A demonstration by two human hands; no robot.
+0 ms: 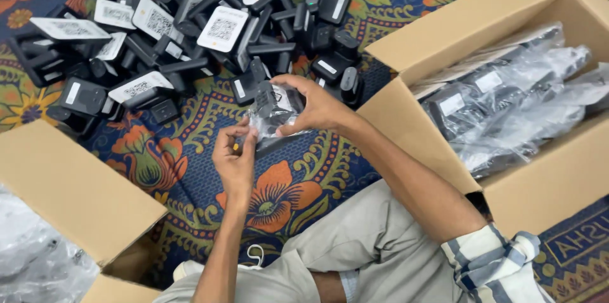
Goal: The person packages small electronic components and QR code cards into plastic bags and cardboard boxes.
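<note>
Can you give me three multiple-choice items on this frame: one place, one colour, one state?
1. Where is the cardboard box full of bagged devices?
A. By the right arm
B. Beyond the pile
C. On the lap

2. What colour are the loose devices on the floor cloth?
A. White
B. Black
C. Red

3. How is the small clear bag held?
A. Lying untouched
B. Left hand only
C. Both hands

Key: 1 A, it sits open beside the right forearm. 2 B, black bodies with white labels. 3 C, left hand and right hand both grip it.
</note>
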